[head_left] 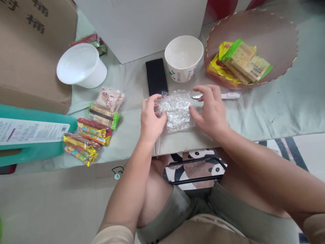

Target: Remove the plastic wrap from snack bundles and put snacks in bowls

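Observation:
A crinkled sheet of clear plastic, which looks like bubble wrap [177, 112], lies in a rough square near the table's front edge. At its left edge is my left hand [151, 118], fingers curved and apart from the thumb, the tips touching the plastic. My right hand [210, 110] is spread at the opposite edge, its thumb close to the plastic; whether it touches I cannot tell. A white utility knife [230, 96] lies partly behind my right fingers, its blade tip showing left of them. Just behind the plastic lies a dark phone [156, 78].
A white paper bowl [184, 56] stands behind the plastic, beside a pink bowl [274, 37] holding packaged crackers [247, 62]. To the left are a white tub [82, 66], several wrapped snacks [93, 130], a teal container [38, 150] and a cardboard box [38, 57]. A white box [147, 27] blocks the back.

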The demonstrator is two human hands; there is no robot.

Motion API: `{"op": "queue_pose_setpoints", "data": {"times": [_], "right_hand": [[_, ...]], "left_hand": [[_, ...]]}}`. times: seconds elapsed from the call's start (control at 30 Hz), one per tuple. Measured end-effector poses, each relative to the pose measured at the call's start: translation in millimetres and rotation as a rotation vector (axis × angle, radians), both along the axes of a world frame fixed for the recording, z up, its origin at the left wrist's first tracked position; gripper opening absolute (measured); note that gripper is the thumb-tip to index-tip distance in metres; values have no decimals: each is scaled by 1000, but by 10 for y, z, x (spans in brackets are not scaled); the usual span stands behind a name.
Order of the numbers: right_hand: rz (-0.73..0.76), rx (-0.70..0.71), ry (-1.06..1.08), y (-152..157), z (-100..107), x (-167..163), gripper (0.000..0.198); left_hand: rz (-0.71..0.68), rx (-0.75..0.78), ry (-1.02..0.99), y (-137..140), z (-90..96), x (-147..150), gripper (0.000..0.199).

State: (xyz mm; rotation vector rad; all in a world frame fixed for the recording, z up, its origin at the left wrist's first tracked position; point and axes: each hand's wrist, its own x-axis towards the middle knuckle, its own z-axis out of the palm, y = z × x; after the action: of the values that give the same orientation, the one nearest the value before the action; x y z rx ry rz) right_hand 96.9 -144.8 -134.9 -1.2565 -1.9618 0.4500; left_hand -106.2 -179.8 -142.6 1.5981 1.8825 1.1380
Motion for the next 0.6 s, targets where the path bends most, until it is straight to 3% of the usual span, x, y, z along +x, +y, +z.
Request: {"op": "queue_pose_setpoints", "data": {"times": [0.07,0.13,0.23,0.33,0.43,0.5,0.6], "right_hand": [[76,179,-85,-49,26,-15,36],[288,245,-165,-114,47,-47,33],[576,137,-310,-203,31,-82,44],[656,40,-411,-245,-1,-74,50],[670,32,-426,-254,9,-60,29],[623,17,-426,-253,31,-70,22],[521,-66,-379,-235,57,-98,27]], "left_hand": [[20,56,129,-13,6,9,60],[31,87,219,-20,-1,1,60],[50,77,264,1,-47,-67,57],[114,107,256,35,-83,-178,58],[146,230,206,18,-37,-223,48],[52,308,124,-35,37,-180,30],[-306,272,11,-140,160,-65,12]]}}
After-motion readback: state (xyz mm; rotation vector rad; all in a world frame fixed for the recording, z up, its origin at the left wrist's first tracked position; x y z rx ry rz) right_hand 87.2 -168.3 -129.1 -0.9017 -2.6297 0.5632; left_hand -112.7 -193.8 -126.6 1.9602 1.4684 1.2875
